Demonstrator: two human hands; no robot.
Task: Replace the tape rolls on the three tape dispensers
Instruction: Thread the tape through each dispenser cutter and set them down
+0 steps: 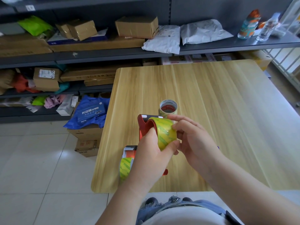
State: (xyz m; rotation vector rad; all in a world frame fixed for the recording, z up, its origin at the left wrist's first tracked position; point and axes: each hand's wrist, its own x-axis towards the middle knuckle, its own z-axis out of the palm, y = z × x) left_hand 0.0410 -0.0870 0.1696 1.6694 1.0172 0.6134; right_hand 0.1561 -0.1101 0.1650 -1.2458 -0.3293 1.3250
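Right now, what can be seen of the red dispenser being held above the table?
The red dispenser looks like plastic, a flat-sided frame with a white roller bar across its top edge. A yellow-green clear tape roll sits in or against it. It is held upright, raised over the wooden table. The left hand grips it from below, thumb across the roll; the right hand has its fingers curled round the roll's far side. Its lower part is hidden by the hands.

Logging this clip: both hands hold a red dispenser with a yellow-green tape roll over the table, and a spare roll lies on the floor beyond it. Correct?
Not quite. The head view shows the spare roll standing on the table, not the floor. Both hands, left and right, do hold the red dispenser with its tape roll.
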